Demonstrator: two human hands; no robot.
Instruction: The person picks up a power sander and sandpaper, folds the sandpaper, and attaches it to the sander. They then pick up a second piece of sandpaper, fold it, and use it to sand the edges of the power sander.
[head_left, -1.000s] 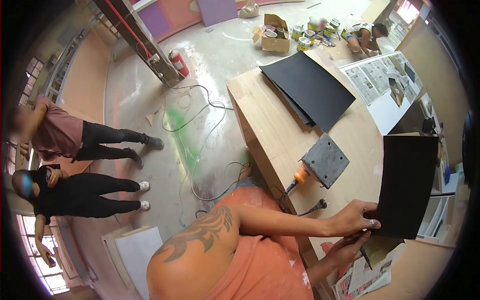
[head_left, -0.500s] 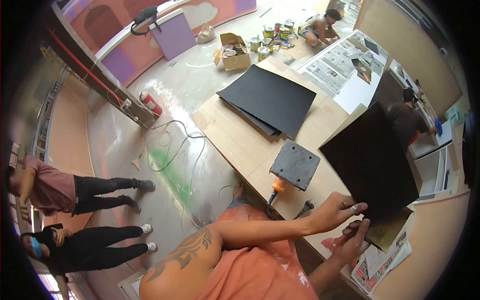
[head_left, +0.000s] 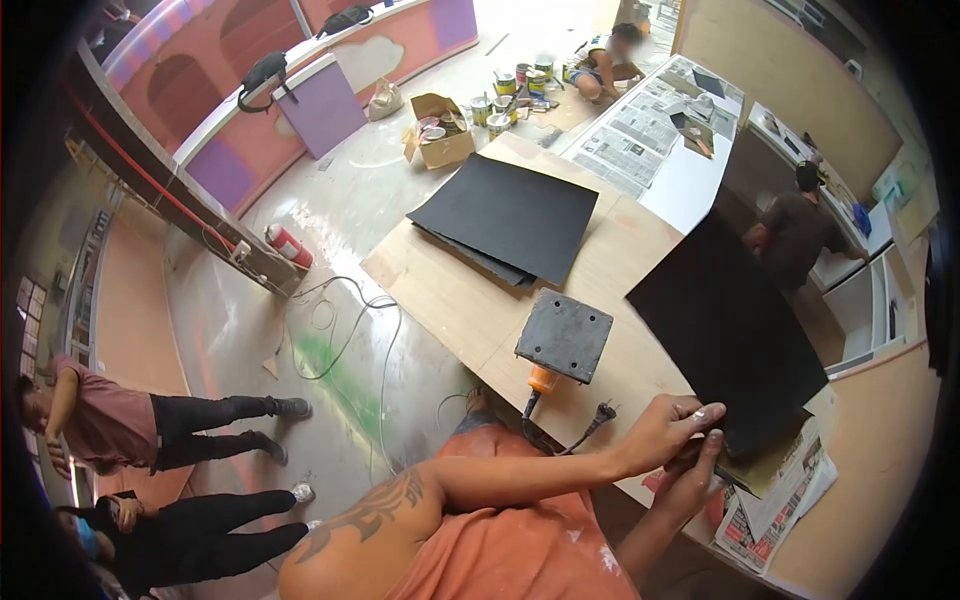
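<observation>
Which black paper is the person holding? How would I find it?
Find the long wooden table. Near its close end, past the grey sander, one black sheet is lifted off the table, its corner pinched by the left hand and right hand. The other black sheets lie flat in a pile farther along; this one alone is up and tilted.

The black sheet (head_left: 725, 330) is large, square-cut, matte and flat, with a tan underside showing along its lower edge. It is held up tilted at the right of the frame, pinched at its bottom corner.
</observation>
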